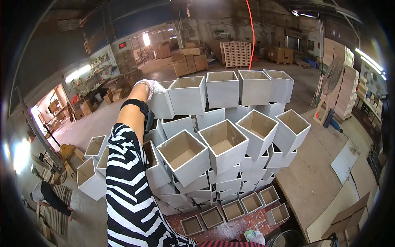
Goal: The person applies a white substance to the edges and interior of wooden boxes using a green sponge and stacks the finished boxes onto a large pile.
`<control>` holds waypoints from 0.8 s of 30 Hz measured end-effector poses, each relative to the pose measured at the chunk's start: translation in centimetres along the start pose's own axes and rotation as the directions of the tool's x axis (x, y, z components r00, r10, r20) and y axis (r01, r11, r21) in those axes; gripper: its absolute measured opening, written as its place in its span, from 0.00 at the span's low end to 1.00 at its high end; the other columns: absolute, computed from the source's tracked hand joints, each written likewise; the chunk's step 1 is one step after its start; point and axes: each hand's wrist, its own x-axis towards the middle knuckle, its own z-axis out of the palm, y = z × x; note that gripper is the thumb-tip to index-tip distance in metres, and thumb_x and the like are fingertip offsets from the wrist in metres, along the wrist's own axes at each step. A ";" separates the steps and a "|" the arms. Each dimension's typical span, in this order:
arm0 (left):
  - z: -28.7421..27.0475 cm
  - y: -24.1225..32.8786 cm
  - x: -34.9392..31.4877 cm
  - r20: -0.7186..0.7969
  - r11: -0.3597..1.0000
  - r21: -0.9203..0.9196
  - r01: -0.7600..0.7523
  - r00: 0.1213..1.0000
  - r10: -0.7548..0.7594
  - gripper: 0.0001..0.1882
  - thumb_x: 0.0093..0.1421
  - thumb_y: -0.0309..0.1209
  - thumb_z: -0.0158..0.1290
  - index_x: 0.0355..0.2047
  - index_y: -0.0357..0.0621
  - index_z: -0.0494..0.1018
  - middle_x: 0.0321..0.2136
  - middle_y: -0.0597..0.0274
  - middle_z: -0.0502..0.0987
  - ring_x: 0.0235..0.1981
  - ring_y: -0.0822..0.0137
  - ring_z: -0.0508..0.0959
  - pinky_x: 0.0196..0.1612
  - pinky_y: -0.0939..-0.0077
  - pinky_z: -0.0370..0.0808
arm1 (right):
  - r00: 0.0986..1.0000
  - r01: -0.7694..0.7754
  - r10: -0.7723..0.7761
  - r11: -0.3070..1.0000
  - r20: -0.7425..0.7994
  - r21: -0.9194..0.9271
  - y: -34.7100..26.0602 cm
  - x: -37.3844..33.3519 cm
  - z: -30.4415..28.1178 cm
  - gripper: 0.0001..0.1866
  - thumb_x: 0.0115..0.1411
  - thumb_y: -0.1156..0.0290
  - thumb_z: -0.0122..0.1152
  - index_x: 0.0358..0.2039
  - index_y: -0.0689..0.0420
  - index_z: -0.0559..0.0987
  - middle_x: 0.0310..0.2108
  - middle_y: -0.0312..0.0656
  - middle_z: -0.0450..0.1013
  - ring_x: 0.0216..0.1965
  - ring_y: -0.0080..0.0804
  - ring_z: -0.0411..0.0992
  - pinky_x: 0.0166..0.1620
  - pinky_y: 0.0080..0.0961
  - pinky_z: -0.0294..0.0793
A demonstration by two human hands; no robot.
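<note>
My left arm, in a black-and-white zebra sleeve with a black band near the wrist, reaches far over stacked open boxes. My left hand (153,87), in a white covering that looks like a glove, is at the rim of a pale grey box (161,107) at the left end of the far top row. Its fingers are hidden, so their grip does not show. Right of it stands another grey box (187,96) with a brown inside. Nearer, more square boxes sit tilted in layers, including one large box (185,162). My right hand is not in view.
Smaller boxes (212,217) stand on a red surface (242,226) below, beside a crumpled white-green cloth (255,236). Cardboard sheets (347,210) lie at right, near a blue power tool (335,125) and a fan (334,75). A person (51,195) bends at far left.
</note>
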 end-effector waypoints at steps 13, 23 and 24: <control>-1.9 -4.2 2.2 0.022 0.987 0.156 0.025 0.999 -0.029 0.34 0.52 0.59 0.44 0.51 0.50 0.69 0.53 0.56 0.68 0.54 0.57 0.67 0.55 0.63 0.61 | 1.000 -0.009 0.009 1.000 0.015 -0.027 -0.5 0.0 0.1 0.25 0.48 0.55 0.59 0.43 0.57 0.74 0.39 0.49 0.74 0.44 0.41 0.72 0.46 0.33 0.70; -0.3 -6.1 2.7 0.102 0.991 0.128 -0.026 0.995 0.013 0.36 0.50 0.60 0.47 0.49 0.46 0.71 0.52 0.56 0.69 0.53 0.58 0.68 0.54 0.63 0.62 | 1.000 0.005 -0.004 0.999 0.024 -0.049 -0.7 -0.3 0.1 0.25 0.48 0.54 0.59 0.43 0.57 0.74 0.40 0.49 0.74 0.44 0.42 0.72 0.46 0.33 0.70; -0.4 -5.6 2.2 0.110 0.990 0.135 -0.038 0.994 0.023 0.35 0.50 0.60 0.48 0.49 0.46 0.71 0.52 0.56 0.69 0.52 0.58 0.68 0.53 0.63 0.62 | 1.000 0.005 -0.004 0.999 0.023 -0.046 -0.6 -0.4 0.2 0.25 0.48 0.54 0.59 0.43 0.57 0.74 0.40 0.49 0.74 0.44 0.42 0.72 0.46 0.33 0.70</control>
